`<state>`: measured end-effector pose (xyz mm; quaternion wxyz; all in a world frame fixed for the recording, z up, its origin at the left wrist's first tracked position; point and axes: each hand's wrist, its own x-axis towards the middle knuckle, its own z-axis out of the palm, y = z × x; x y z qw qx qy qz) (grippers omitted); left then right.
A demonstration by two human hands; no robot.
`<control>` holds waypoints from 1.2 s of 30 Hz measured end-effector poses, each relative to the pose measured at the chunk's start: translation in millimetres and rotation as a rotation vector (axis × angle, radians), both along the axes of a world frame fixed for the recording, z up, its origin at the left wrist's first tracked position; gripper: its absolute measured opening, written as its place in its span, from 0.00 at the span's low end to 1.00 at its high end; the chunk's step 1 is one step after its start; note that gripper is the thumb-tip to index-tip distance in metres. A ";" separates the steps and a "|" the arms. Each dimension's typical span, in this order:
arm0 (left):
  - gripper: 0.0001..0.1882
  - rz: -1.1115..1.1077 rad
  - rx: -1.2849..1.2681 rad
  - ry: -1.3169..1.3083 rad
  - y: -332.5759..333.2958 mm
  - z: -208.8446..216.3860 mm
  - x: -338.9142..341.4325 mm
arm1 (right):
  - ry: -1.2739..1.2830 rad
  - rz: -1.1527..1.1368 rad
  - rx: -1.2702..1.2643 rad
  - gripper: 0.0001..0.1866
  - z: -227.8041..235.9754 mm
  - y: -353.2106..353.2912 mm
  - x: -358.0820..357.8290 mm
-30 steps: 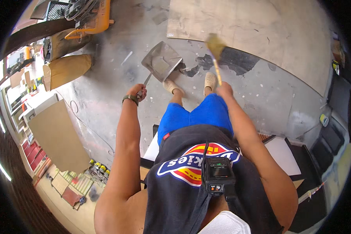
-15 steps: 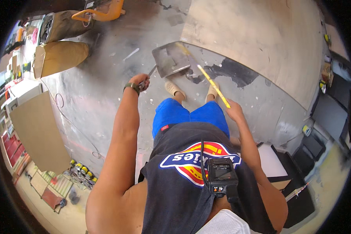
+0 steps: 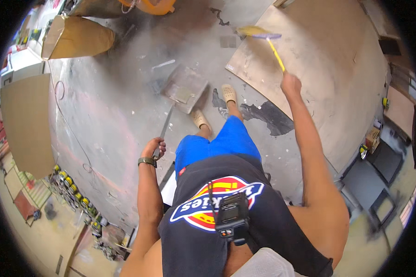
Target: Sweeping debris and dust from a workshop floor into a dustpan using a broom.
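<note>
My left hand (image 3: 153,148) is closed around the long thin handle of a grey dustpan (image 3: 199,86). The pan rests on or just over the floor ahead of my feet, with a flat squarish piece (image 3: 183,95) lying in it. My right hand (image 3: 291,85) grips the yellow handle of a broom (image 3: 276,54), arm stretched far forward and to the right. The broom's purple head with yellow bristles is over the corner area of a large tan board (image 3: 305,60); whether it touches is unclear.
Cream clogs (image 3: 229,93) are on my feet, beside dark patches (image 3: 268,117) on the grey floor. A brown paper bag (image 3: 81,38) and an orange object (image 3: 155,5) stand at the far left. A thin cable (image 3: 74,138) runs along the left, near a leaning brown panel (image 3: 27,124) and several cans (image 3: 74,187).
The broom has swung away from the dustpan, forward and right over the board. My left hand and the dustpan have shifted, and one foot has stepped forward.
</note>
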<state>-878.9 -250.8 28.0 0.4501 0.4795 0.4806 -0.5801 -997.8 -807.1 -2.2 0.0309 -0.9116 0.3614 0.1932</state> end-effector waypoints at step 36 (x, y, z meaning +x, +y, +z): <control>0.09 0.719 0.107 0.035 -11.4 -4.9 -147.0 | 0.174 0.351 0.220 0.12 -105.8 -3.4 178.0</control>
